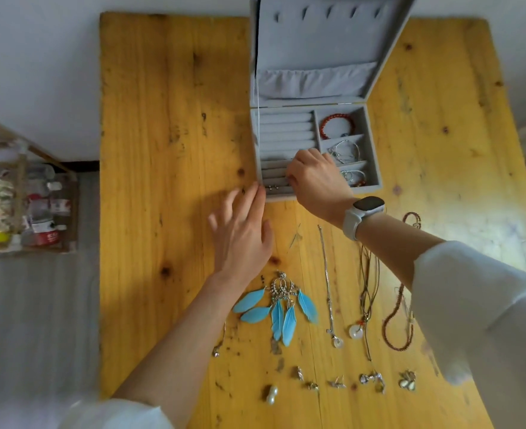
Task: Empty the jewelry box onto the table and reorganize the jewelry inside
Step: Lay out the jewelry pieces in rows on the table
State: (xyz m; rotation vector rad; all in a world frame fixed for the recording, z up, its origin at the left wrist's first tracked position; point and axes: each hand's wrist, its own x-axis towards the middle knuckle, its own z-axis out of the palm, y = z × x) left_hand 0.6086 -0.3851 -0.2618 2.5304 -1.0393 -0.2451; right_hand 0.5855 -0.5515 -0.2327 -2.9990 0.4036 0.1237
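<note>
Hands: right (314,178) inside jewelry box (370,168), left (243,233) beside.

grey jewelry box (367,144), blue feather earrings (278,311), yellow knotty table (169,119)

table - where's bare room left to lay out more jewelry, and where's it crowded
The table is bare left of the jewelry box, above the left hand. More bare wood lies right of the box. The near edge is crowded: feather earrings, necklaces and small earrings.
</note>
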